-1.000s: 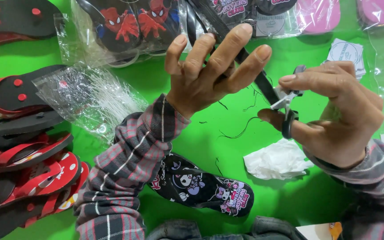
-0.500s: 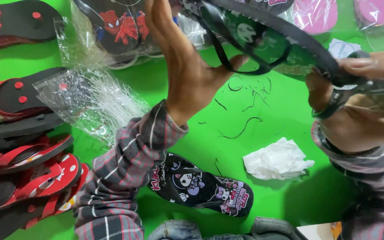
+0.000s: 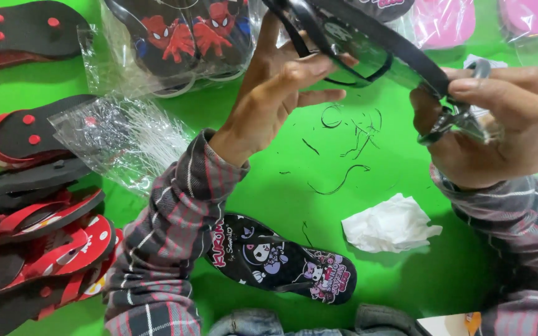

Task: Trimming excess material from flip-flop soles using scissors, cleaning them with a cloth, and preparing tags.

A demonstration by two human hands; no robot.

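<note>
My left hand [image 3: 275,93] holds a black flip-flop [image 3: 368,46] up near the top of the view, fingers around its sole and strap. My right hand [image 3: 499,124] grips small scissors [image 3: 462,112] at the flip-flop's right end. A matching black flip-flop with cartoon print [image 3: 281,258] lies on the green surface [image 3: 406,292] below my left forearm. Thin black trimmings [image 3: 344,149] are scattered on the green between my hands.
A crumpled white tissue [image 3: 390,224] lies at centre right. Red and black flip-flops [image 3: 32,242] are stacked at the left, with a clear plastic bag [image 3: 119,140] beside them. Bagged printed flip-flops [image 3: 182,37] and pink ones [image 3: 443,18] line the top edge.
My left hand turned the flip-flop from edge-on to lying across the top of the view. My right hand with the scissors shifted right and up to its end.
</note>
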